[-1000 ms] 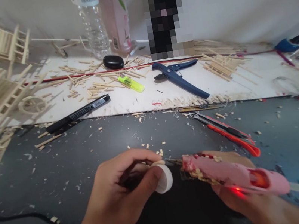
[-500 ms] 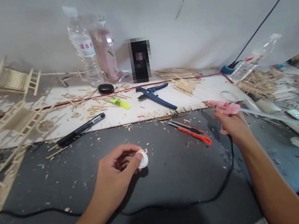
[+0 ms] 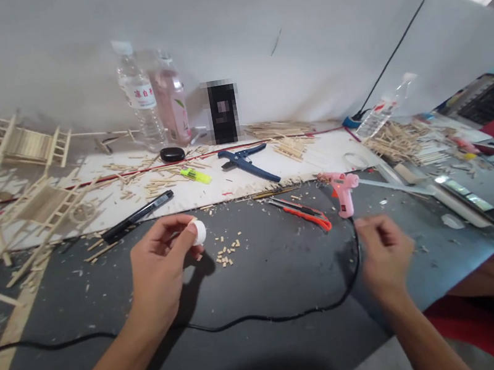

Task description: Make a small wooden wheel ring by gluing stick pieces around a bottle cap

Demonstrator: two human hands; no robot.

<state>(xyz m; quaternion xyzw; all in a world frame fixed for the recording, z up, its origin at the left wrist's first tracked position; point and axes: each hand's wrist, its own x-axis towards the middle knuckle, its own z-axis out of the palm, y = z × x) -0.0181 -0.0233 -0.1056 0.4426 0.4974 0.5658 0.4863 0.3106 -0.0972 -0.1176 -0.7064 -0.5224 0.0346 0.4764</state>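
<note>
White and smooth, the small round plastic cap [image 3: 199,231] sits pinched between thumb and fingertips of the left hand [image 3: 160,274], just above the dark grey tabletop [image 3: 267,282]; the right hand [image 3: 384,251] hovers palm-down, fingers curled loosely together on nothing visible, near the upright pink plastic glue gun [image 3: 343,193]; a thin black cord [image 3: 250,320] loops between both arms; short pale wooden offcuts [image 3: 227,254] lie scattered beside the cap.
</note>
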